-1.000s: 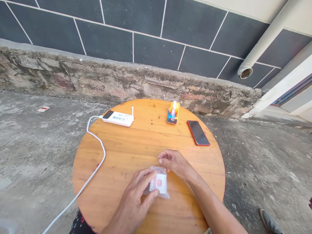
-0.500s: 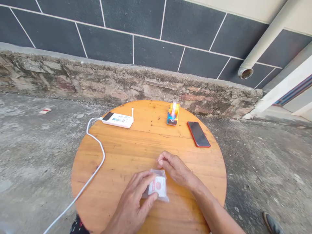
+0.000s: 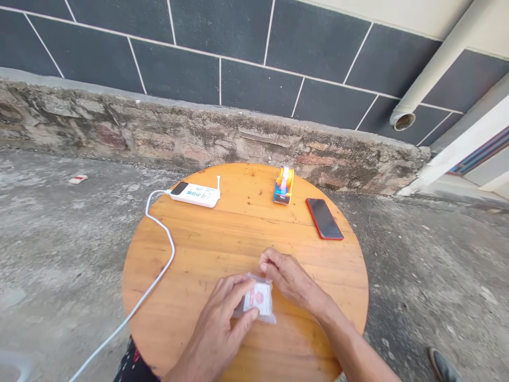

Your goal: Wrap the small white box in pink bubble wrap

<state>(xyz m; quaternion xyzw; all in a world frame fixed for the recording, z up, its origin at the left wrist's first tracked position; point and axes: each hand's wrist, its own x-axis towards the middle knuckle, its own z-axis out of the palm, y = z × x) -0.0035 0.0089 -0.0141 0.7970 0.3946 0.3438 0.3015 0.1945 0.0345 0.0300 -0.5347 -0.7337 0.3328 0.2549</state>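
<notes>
A small white box with red print, wrapped in a clear plastic bag (image 3: 259,298), lies on the round wooden table (image 3: 191,265) near its front. My left hand (image 3: 222,313) grips it from the left, fingers over the top edge and thumb along the lower edge. At the bag's upper right corner, my right hand (image 3: 284,273) is closed in a pinch. What the right fingertips hold is too small to make out; they are close to the plastic.
A yellow and blue tape dispenser (image 3: 283,185) stands at the back of the table. To its right lies a red-edged phone (image 3: 324,218). A white power bank (image 3: 195,194) sits back left, its white cable (image 3: 161,273) running off the left edge. Behind is a stone-based wall (image 3: 191,130).
Both hands stay in nearly the same pose around the bag. The right fingertips have shifted slightly to the right, and the whole view has moved a little.
</notes>
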